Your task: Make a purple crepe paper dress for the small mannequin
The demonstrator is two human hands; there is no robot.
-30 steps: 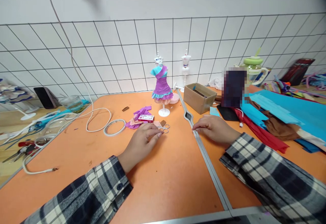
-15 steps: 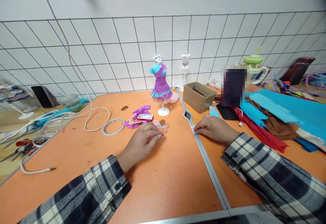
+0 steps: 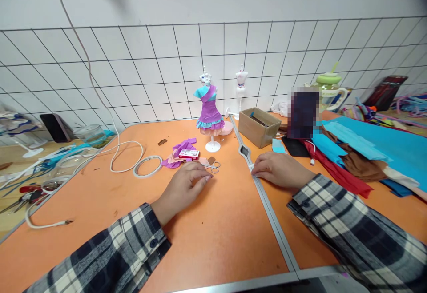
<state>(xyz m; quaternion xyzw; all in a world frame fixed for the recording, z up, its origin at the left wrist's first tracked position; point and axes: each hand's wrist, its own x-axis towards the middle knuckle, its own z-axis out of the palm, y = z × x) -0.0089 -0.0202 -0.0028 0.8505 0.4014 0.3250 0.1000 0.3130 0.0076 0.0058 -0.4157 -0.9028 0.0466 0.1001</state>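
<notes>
My left hand [image 3: 185, 185] rests palm down on the orange table [image 3: 213, 235], fingers loosely curled and empty, its fingertips just short of small silver scissors [image 3: 213, 166]. My right hand [image 3: 276, 169] lies on the table by the metal seam strip [image 3: 267, 204], fingers curled, a small white bit at its fingertips that I cannot make out. Behind the scissors lie a red and white small box [image 3: 189, 154] and purple paper scraps [image 3: 183, 147]. A small mannequin in a purple and teal paper dress [image 3: 208, 113] stands on a white stand.
A tape ring [image 3: 147, 166] and white cable [image 3: 123, 155] lie left. A bare white mannequin [image 3: 241, 79], cardboard box [image 3: 258, 127], green-lidded cup [image 3: 328, 89] and piles of blue, red and brown paper [image 3: 360, 150] sit right. A wire grid backs the table.
Both hands stay in place; only the view shifts slightly.
</notes>
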